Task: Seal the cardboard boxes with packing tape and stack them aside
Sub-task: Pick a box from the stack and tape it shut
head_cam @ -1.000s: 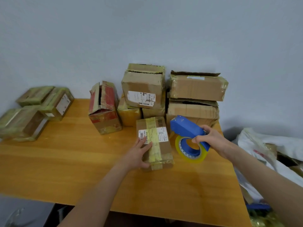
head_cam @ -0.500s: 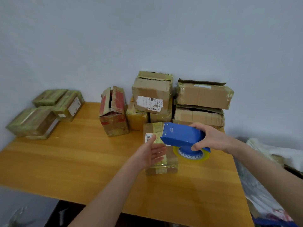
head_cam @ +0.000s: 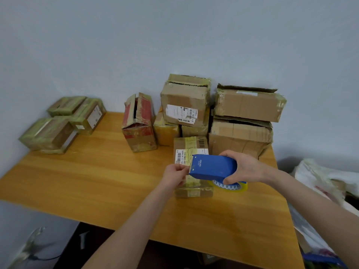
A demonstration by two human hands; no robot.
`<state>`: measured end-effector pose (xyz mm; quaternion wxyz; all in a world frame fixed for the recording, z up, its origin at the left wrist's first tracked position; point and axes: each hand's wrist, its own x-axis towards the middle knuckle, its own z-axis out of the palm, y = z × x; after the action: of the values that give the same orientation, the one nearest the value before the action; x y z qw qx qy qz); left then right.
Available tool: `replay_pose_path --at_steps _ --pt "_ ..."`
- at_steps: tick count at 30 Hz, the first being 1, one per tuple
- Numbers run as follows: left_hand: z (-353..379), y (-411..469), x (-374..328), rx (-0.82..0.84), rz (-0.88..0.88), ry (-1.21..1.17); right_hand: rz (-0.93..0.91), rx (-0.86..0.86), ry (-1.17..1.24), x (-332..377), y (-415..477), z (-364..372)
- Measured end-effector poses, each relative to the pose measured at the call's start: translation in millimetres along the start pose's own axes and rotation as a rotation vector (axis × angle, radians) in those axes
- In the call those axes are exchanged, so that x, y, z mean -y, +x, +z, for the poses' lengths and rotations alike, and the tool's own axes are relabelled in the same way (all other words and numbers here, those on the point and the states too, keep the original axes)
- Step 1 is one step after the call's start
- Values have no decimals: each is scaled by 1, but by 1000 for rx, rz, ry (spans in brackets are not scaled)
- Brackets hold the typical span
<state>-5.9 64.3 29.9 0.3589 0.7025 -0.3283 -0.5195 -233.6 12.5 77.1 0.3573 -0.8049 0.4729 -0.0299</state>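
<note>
A small cardboard box (head_cam: 189, 147) with a barcode label and yellowish tape lies on the wooden table (head_cam: 108, 181) in front of me. My right hand (head_cam: 242, 167) grips a blue tape dispenser (head_cam: 212, 166) over the box, its yellow-edged tape roll (head_cam: 231, 186) below. My left hand (head_cam: 174, 174) pinches the tape end at the dispenser's left edge, above the box's near half. Unsealed boxes stand behind: a red-brown one (head_cam: 138, 123), a labelled one (head_cam: 184, 100) on two small boxes, and two large stacked boxes (head_cam: 246, 121).
Several taped boxes (head_cam: 62, 123) are stacked at the table's far left by the wall. White plastic bags (head_cam: 320, 183) lie right of the table. The floor below the table's near edge is dark, with a cable at lower left.
The dispenser swung from beside the box to over it, now held flat. My left hand lifted off the box top and took the tape end at the dispenser's edge.
</note>
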Motion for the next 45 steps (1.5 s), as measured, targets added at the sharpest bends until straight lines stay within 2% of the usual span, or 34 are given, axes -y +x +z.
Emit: replay_pose_path --at_steps 9,15,20,25,31,34,40,45 --pt "-5 9 10 -130 3 13 20 -61 59 7 20 24" --pt "-14 9 5 -97 -11 60 33 -71 94 11 17 26" --pt "-19 7 -5 -125 62 122 -24 -100 -84 20 6 16" --pt "-39 -3 -2 -146 109 148 -82 -55 -169 24 -6 7" --pt "-88 -9 29 -275 55 131 -21 14 -165 -6 -31 2" --pt "-84 -8 40 -285 39 88 -7 42 -67 -13 -41 5" --pt "-71 0 53 -331 15 49 37 57 -84 -20 -46 6" --pt "-73 11 50 -360 50 167 98 75 -143 -27 -44 4"
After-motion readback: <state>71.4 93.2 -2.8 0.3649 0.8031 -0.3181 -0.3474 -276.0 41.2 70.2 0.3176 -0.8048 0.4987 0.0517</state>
